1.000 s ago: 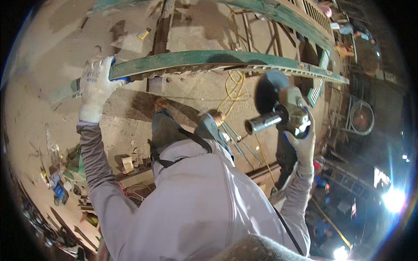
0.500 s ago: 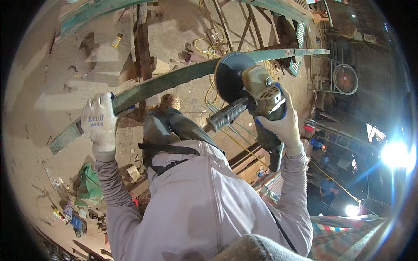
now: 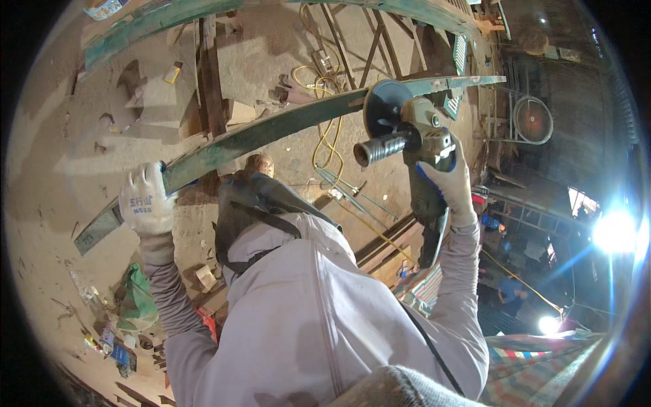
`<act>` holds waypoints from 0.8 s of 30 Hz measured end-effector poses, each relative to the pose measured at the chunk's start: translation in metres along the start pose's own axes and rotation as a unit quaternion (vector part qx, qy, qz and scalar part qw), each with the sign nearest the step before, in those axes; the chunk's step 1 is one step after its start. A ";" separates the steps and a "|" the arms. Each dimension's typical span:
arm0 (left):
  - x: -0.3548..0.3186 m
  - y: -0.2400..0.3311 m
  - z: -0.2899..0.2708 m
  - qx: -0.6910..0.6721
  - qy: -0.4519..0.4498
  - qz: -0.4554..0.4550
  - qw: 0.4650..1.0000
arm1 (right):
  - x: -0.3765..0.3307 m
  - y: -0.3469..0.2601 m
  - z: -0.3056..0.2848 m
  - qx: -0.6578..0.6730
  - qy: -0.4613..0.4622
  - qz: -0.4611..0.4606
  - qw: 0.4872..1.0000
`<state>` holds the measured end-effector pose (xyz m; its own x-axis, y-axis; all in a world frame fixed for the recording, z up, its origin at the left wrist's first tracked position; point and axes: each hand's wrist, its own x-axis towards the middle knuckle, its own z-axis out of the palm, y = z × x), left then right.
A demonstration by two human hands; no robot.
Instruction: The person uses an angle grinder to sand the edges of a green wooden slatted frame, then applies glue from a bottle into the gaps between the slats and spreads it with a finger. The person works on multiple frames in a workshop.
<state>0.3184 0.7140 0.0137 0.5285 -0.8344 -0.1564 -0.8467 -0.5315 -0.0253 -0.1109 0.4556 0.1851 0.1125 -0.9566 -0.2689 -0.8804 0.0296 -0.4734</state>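
I see the left hand (image 3: 147,198), in a white glove with a blue palm edge, closed around a long green board (image 3: 271,132) near its left end; the fingertips curl out of sight behind it. The right hand (image 3: 456,186), gloved alike, grips the body of an angle grinder (image 3: 428,146), thumb on the near side; its other fingers are mostly hidden from me. The grinder's tail hangs down toward the right forearm, and its ribbed side handle (image 3: 385,148) juts left, with neither hand on it. The dark disc (image 3: 383,108) stands at the far side of the tool, overlapping the board in my view; I cannot tell whether they touch.

The board runs slantwise from the left hand up to the right, crossing above a brown timber (image 3: 209,81). Below it I make out the wearer's shoe (image 3: 260,165) and the pale jacket (image 3: 285,312). Yellow cord (image 3: 325,146) lies looped on the floor (image 3: 163,115). Farther out are a second green board (image 3: 156,24) along the top, a green cloth (image 3: 139,302) at lower left, a round fan (image 3: 533,120) at right, a bright lamp (image 3: 615,233) and a striped sheet (image 3: 536,373) at lower right.
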 end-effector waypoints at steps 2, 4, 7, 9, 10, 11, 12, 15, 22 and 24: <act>-0.001 -0.001 0.000 0.030 0.030 0.013 0.999 | -0.008 -0.006 0.002 0.015 -0.022 -0.047 0.999; -0.002 -0.003 0.001 0.013 0.026 0.016 0.999 | -0.017 -0.016 0.009 -0.031 -0.025 -0.070 0.997; -0.001 -0.006 0.005 -0.005 0.044 0.020 0.999 | -0.026 -0.029 0.019 -0.058 -0.065 -0.089 0.992; 0.000 -0.007 0.008 -0.009 0.052 0.019 0.998 | -0.028 -0.033 0.023 -0.061 -0.084 -0.133 0.986; 0.001 -0.007 0.009 -0.009 0.051 0.016 0.999 | -0.027 -0.033 0.024 -0.061 -0.079 -0.103 0.990; 0.000 -0.006 0.009 -0.002 0.031 0.004 0.999 | -0.025 -0.032 0.023 -0.059 -0.076 -0.101 0.990; 0.000 -0.006 0.009 -0.007 0.047 0.013 0.999 | -0.024 -0.029 0.021 -0.058 -0.074 -0.100 0.990; -0.002 -0.004 0.004 -0.003 0.034 0.009 0.999 | -0.017 -0.019 0.009 -0.053 -0.050 -0.070 0.995; 0.002 -0.001 0.000 -0.010 0.029 0.007 0.999 | -0.017 -0.009 0.004 -0.013 -0.033 -0.052 0.998; 0.001 -0.002 0.003 -0.019 0.035 0.005 0.999 | -0.024 -0.015 0.011 -0.037 -0.043 -0.076 0.996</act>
<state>0.3207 0.7144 0.0109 0.5236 -0.8474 -0.0878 -0.8500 -0.5267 0.0143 -0.0959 0.4810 0.1896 0.2827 -0.9197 -0.2724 -0.8813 -0.1369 -0.4524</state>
